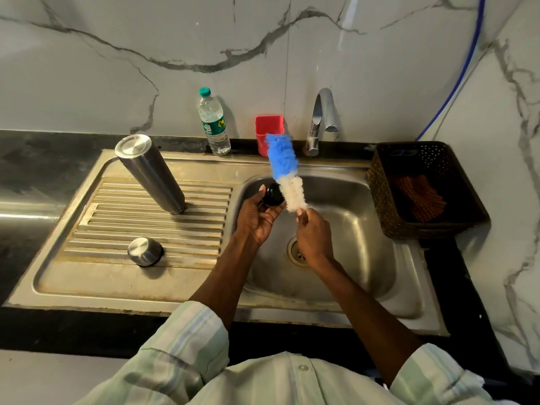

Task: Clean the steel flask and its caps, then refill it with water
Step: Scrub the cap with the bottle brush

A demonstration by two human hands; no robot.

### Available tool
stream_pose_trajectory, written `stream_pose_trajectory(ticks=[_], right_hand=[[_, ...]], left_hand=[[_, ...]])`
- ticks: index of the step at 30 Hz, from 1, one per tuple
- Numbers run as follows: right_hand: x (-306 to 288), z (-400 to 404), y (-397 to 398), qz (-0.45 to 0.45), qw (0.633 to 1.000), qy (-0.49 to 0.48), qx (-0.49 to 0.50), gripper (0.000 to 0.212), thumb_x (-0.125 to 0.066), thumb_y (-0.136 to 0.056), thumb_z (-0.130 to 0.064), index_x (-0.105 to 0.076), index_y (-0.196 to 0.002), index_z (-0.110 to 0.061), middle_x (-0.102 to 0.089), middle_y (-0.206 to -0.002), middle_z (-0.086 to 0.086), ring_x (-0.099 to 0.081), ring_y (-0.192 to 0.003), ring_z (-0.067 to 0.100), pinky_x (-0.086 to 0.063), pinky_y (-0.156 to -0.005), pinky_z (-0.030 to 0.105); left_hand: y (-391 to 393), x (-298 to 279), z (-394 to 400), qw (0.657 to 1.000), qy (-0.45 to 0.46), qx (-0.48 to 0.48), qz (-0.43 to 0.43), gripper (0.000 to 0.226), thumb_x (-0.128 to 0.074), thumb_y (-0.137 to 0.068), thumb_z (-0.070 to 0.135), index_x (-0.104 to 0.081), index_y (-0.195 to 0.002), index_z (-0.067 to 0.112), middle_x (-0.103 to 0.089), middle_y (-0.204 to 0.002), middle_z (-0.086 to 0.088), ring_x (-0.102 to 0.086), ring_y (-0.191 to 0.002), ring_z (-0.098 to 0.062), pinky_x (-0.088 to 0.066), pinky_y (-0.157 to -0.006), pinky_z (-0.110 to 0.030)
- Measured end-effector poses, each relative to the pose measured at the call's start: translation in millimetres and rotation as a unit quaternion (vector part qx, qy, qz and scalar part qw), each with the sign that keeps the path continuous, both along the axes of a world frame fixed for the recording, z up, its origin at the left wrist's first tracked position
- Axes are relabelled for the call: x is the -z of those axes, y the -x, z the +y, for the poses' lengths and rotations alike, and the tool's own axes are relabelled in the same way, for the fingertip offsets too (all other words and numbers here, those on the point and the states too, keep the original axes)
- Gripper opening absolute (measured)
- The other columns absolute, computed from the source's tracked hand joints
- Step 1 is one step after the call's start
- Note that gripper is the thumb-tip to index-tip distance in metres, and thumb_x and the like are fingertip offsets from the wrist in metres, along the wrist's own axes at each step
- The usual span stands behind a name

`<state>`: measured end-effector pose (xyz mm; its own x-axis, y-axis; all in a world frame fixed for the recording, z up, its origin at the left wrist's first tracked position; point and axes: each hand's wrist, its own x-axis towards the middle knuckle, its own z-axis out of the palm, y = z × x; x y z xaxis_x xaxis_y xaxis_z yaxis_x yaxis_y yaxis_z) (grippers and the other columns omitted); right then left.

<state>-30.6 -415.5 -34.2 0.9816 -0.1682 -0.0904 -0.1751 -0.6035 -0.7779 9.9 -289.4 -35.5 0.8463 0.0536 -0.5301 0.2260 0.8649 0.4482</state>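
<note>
Head | left hand [258,219] cups black cap [273,194] | right hand [312,236] grips brush [286,173] upright

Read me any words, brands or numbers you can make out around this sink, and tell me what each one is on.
No text here can be read.
Plastic water bottle: its green and white label has a logo and print, too small and blurred to read.
Steel flask, steel cap, black cap, red cup, basket: no visible lettering.
</note>
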Motion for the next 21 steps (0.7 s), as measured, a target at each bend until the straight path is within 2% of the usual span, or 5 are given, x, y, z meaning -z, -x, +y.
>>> stream_pose_trajectory(ticks=[6,11,15,19,21], right_hand=[[-5,-3,-7,-0.019,0.999,0.047,0.002,0.031,-0.038,-0.103,-0.033,-0.059,-0.11,-0.011,-0.069,-0.101,0.015,-0.064,-0.091,0.034,-0.051,-0.075,0.044],[4,-1,12,-0.075,0.984,0.134,-0.085,0.028,-0.04,-0.103,-0.03,-0.058,-0.114,-0.012,-0.07,-0.096,0.017,-0.064,-0.085,0.037,-0.047,-0.068,0.041],[9,-7,12,-0.029,0.997,0.075,-0.016,0.027,-0.04,-0.103,-0.03,-0.059,-0.109,-0.012,-0.069,-0.096,0.017,-0.065,-0.087,0.036,-0.048,-0.07,0.039],[14,-8,32,-0.06,0.987,0.125,-0.082,0.025,-0.043,-0.102,-0.025,-0.06,-0.107,-0.008,-0.069,-0.089,0.021,-0.063,-0.081,0.041,-0.04,-0.063,0.036],[14,-10,26,-0.031,0.995,0.079,-0.044,0.027,-0.041,-0.103,-0.028,-0.06,-0.108,-0.008,-0.069,-0.094,0.02,-0.063,-0.086,0.04,-0.044,-0.067,0.038]], left_hand=[[0,-3,-8,1.0,-0.006,-0.002,-0.004,0.019,-0.055,-0.099,0.011,-0.059,-0.113,-0.001,-0.069,-0.106,-0.022,-0.07,-0.094,-0.032,-0.056,-0.088,-0.049],[-12,-7,-2,0.999,-0.036,-0.034,-0.001,0.018,-0.046,-0.101,0.007,-0.063,-0.099,0.002,-0.072,-0.08,-0.013,-0.069,-0.074,-0.023,-0.059,-0.075,-0.036],[-13,-10,-1,0.998,-0.043,-0.052,-0.002,0.018,-0.052,-0.101,0.014,-0.061,-0.106,0.0,-0.068,-0.099,-0.019,-0.068,-0.092,-0.029,-0.059,-0.08,-0.041],[-21,-11,9,0.998,-0.052,-0.045,-0.01,0.018,-0.048,-0.1,0.01,-0.062,-0.101,0.0,-0.069,-0.088,-0.014,-0.07,-0.072,-0.022,-0.061,-0.065,-0.031],[-21,-11,6,0.997,-0.063,-0.041,-0.012,0.018,-0.05,-0.099,0.01,-0.062,-0.106,-0.001,-0.07,-0.094,-0.018,-0.071,-0.081,-0.027,-0.061,-0.075,-0.038]])
